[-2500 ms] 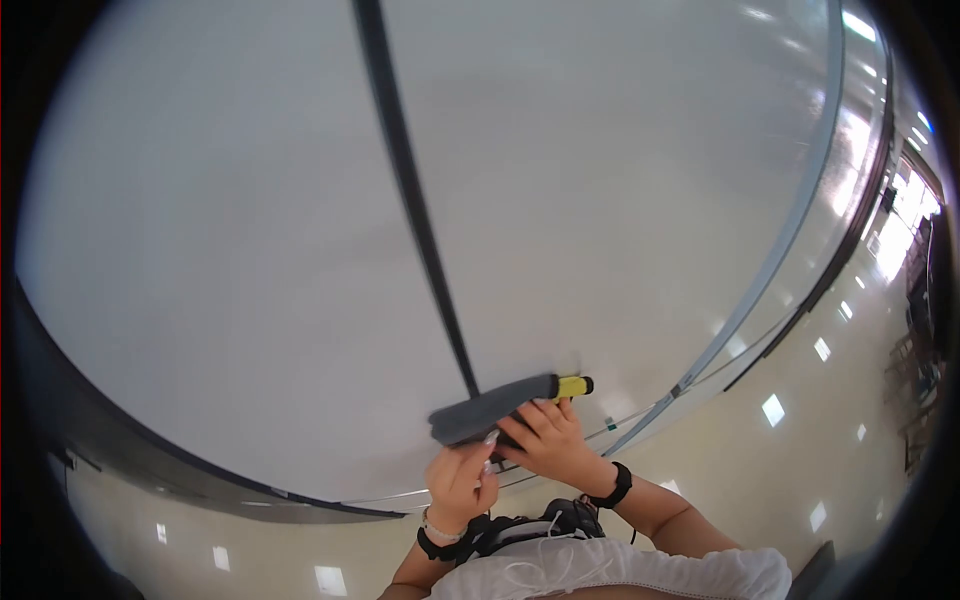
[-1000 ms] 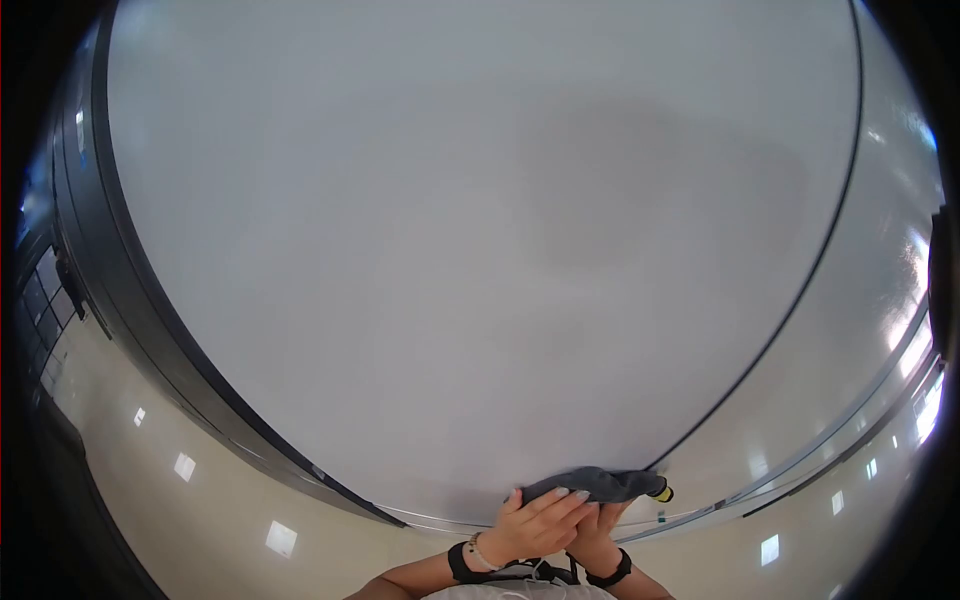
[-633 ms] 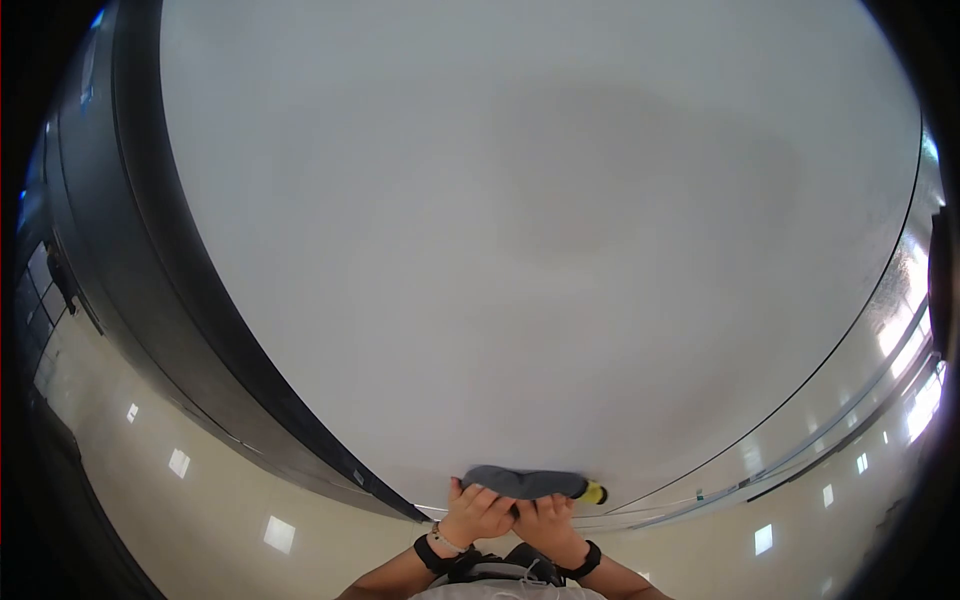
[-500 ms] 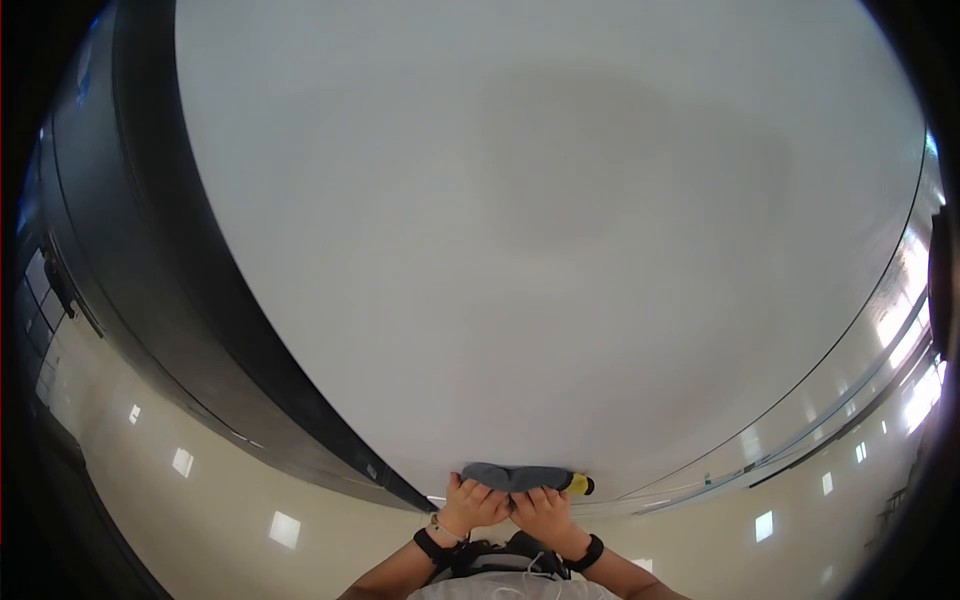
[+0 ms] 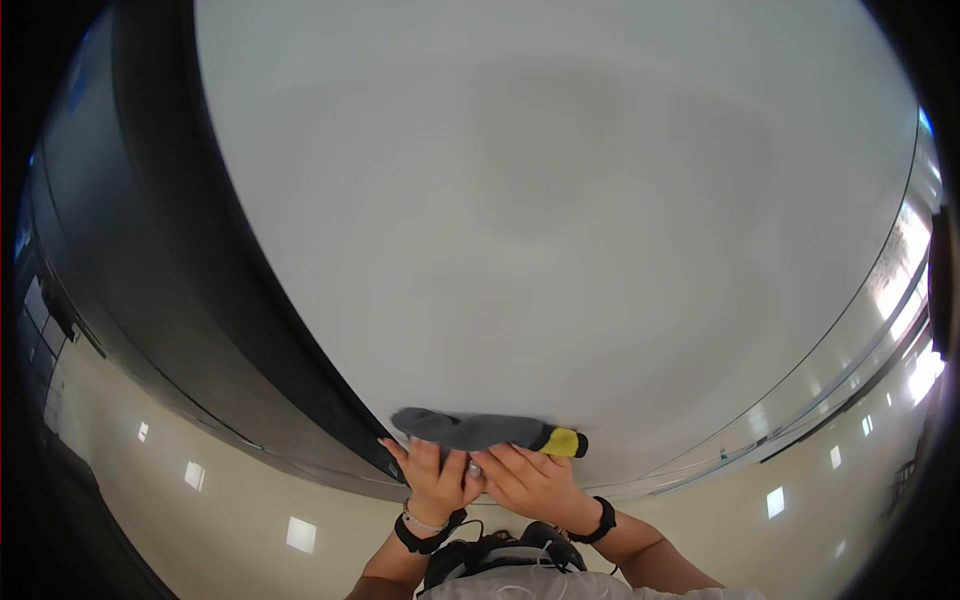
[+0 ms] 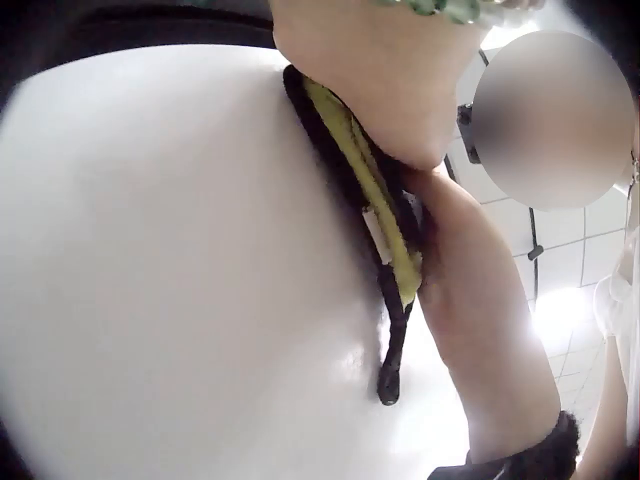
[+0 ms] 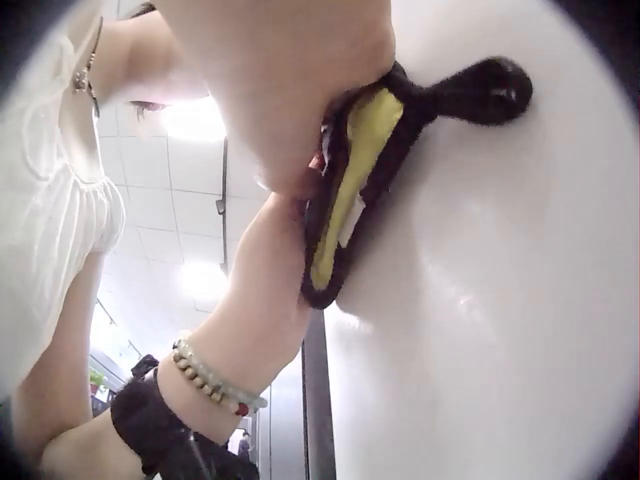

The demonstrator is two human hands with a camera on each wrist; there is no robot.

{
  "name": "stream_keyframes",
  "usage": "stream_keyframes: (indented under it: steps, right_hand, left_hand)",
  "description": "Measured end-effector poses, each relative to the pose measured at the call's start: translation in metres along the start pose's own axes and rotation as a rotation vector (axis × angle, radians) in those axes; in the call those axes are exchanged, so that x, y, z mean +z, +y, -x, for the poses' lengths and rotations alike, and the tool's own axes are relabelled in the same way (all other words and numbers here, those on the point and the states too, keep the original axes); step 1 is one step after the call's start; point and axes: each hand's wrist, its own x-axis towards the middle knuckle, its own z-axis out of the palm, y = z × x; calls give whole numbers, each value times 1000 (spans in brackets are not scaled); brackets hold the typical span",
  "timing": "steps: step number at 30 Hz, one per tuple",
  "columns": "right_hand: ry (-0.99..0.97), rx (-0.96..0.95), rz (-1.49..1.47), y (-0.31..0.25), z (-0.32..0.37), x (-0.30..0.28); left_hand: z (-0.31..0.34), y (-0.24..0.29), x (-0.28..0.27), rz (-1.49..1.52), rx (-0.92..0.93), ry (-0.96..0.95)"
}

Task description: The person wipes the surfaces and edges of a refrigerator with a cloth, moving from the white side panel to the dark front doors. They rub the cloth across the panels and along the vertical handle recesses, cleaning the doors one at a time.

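A grey cloth (image 5: 470,431) with a yellow, black-edged end (image 5: 565,442) lies bunched lengthwise against a large white glossy board (image 5: 600,250). Near its left end, my left hand (image 5: 435,480) presses with spread fingers, the little finger reaching out left. My right hand (image 5: 530,485) lays its fairly straight fingers along the lower edge, close beside the left. From the left wrist, the cloth's yellow inside (image 6: 365,190) and a white label (image 6: 377,235) show between hand and board. In the right wrist view a black rolled corner (image 7: 490,92) sticks out; fingertips are mostly hidden there.
A dark frame (image 5: 290,330) borders the board on the left, close to the left hand. A thin dark seam (image 5: 820,350) runs down the right side. Below lies a shiny beige floor (image 5: 250,490) with light reflections. A strap (image 6: 520,462) circles the right wrist.
Over the last seconds the view has shifted left along the board, from the dark seam toward the left frame. Both hands and the cloth have since moved up and left; the left fingers have spread.
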Motion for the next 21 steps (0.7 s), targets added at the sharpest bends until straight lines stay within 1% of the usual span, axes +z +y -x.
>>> stream_keyframes:
  steps: [1,2,3,4,5,6,7,8,9,11,12,14,15,17,18,19,21]
  right_hand:
    - [2,15,7,-4,0,3]
    - [-21,-13,61,-6,-1,5]
    - [-46,-42,115,-7,-1,7]
    - [-103,-78,120,-6,9,13]
    - [-100,-70,127,-6,22,24]
    - [-114,-135,140,-7,38,36]
    - [-128,-201,150,-6,35,35]
    - [-178,-430,274,1,30,28]
    - [-175,-427,274,2,36,31]
    - [-235,-611,454,-2,57,47]
    - [-228,-610,453,-6,64,50]
    - [-421,-325,57,-11,71,54]
    - [-411,-326,61,-12,68,53]
    - [-392,-413,191,-10,62,49]
    - [-352,-189,-144,-12,62,49]
    - [-343,-186,-134,-13,60,47]
    - [-307,-102,-148,-13,58,38]
  left_hand:
    - [-3,-4,2,13,11,100]
    - [-6,-6,5,28,21,203]
    - [-5,-6,7,38,31,199]
    - [-2,-6,7,-35,22,130]
    - [4,-6,9,-110,12,63]
    - [19,-11,13,-111,19,35]
    - [29,-12,16,-108,22,32]
    - [37,-13,16,-100,4,0]
    - [47,-14,18,-95,-14,-32]
    - [80,-22,28,-89,-26,-48]
    - [95,-24,32,-60,-82,-85]
    - [123,-31,40,-8,-157,-130]
    - [127,-30,36,-11,-150,-123]
    - [129,-29,36,-68,-224,-208]
    - [123,-25,30,-65,-224,-203]
    - [113,-23,24,-61,-212,-197]
    - [89,-16,14,-67,-96,-96]
